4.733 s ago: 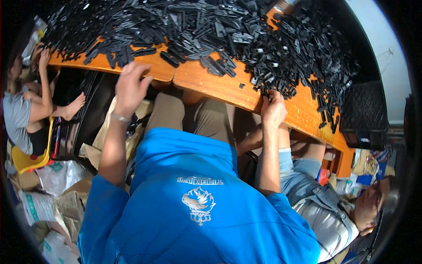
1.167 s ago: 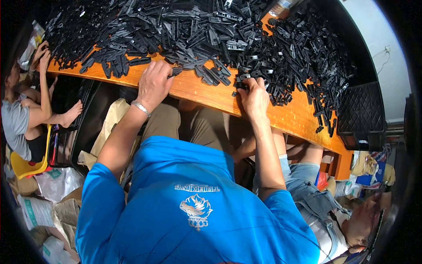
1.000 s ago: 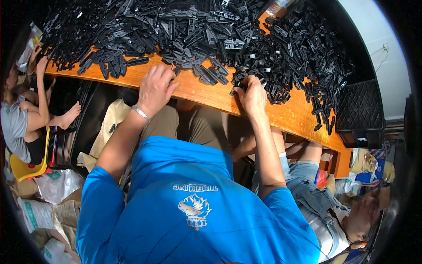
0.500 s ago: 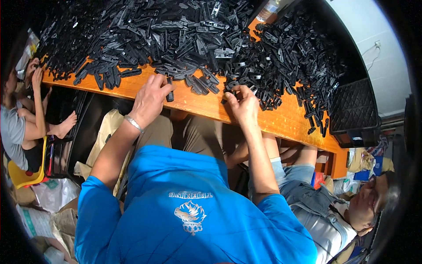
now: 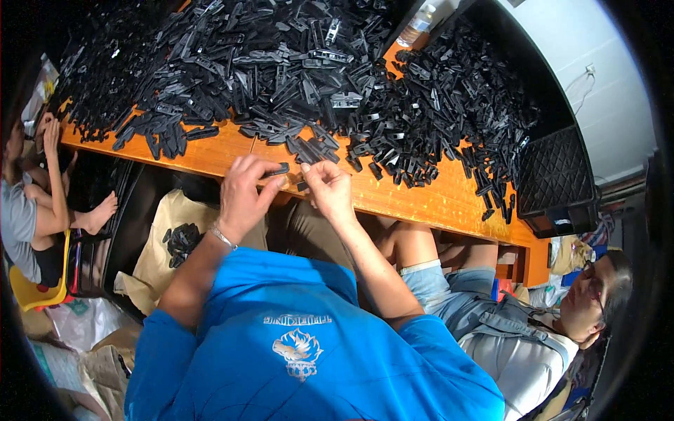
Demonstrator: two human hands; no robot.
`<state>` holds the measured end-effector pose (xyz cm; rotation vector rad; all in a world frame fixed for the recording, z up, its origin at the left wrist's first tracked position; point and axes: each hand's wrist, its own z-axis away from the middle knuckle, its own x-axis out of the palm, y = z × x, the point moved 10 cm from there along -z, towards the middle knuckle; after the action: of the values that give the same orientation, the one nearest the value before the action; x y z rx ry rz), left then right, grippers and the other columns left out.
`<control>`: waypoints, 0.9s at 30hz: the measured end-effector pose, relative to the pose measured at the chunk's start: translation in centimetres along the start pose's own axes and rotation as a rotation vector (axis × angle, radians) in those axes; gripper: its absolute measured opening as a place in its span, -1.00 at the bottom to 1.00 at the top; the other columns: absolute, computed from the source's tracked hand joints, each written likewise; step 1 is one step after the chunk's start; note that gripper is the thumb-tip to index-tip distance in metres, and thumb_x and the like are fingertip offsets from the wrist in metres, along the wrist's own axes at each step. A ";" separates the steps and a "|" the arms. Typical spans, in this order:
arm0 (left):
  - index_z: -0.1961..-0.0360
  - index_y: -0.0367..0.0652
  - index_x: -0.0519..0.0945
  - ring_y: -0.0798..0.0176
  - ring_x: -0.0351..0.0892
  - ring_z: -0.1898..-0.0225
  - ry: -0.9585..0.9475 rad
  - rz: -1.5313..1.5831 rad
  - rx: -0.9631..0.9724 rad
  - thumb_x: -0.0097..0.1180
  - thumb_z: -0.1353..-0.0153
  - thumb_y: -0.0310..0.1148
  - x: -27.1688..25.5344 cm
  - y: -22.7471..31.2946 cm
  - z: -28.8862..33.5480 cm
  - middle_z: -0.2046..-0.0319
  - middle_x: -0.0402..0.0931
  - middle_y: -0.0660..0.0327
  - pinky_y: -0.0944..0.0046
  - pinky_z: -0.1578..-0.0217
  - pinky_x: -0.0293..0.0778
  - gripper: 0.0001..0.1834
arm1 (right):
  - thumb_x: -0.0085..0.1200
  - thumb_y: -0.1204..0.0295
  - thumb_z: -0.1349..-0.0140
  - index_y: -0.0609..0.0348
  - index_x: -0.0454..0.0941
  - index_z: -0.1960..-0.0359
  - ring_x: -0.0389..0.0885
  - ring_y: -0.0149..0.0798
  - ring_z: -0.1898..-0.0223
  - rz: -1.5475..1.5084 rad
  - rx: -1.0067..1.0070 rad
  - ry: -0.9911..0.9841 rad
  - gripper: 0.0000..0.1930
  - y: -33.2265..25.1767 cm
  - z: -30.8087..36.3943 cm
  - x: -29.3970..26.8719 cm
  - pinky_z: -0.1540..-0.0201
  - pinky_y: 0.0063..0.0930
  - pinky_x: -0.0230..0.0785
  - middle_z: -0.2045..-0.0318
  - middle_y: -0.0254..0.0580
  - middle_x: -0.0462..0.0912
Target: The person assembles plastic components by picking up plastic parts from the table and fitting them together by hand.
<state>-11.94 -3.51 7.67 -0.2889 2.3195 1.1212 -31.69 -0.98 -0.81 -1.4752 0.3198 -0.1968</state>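
Observation:
Over the table's front edge, my left hand (image 5: 242, 193) grips a slim black plastic piece (image 5: 276, 170) between thumb and fingers. Close by on the right, my right hand (image 5: 330, 188) pinches a small black part (image 5: 302, 186), mostly covered by the fingertips. The two hands are near each other, with a narrow gap between the pieces. Just beyond them, several long black plastic pieces (image 5: 309, 150) lie side by side on the orange wooden table (image 5: 217, 149).
A large heap of long black pieces (image 5: 281, 63) covers the table's far part; smaller black parts (image 5: 414, 133) are piled at right. A bottle (image 5: 415, 27) and black crate (image 5: 558, 179) stand beyond. Black pieces lie in a paper sack (image 5: 165, 231). People sit left and right.
My right hand has moved left from the small-parts pile with a small part, close to my left hand. The left hand has drawn back and its piece has turned sideways.

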 end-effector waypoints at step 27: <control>0.21 -0.07 0.77 -0.06 0.58 0.05 -0.029 -0.214 -0.101 0.49 -0.15 -0.39 0.3 -5.2 0.5 0.20 0.59 0.18 -0.02 0.02 0.53 -0.82 | 0.51 0.51 -0.09 0.08 0.84 0.04 0.73 -0.01 0.21 0.907 -0.586 -0.218 -0.65 -7.1 -1.1 4.7 0.17 -0.18 0.60 0.22 -0.18 0.67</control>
<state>-9.87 -6.38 3.81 -0.5422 2.1511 1.1284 -27.18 -4.21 5.78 -1.7486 0.8801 0.8412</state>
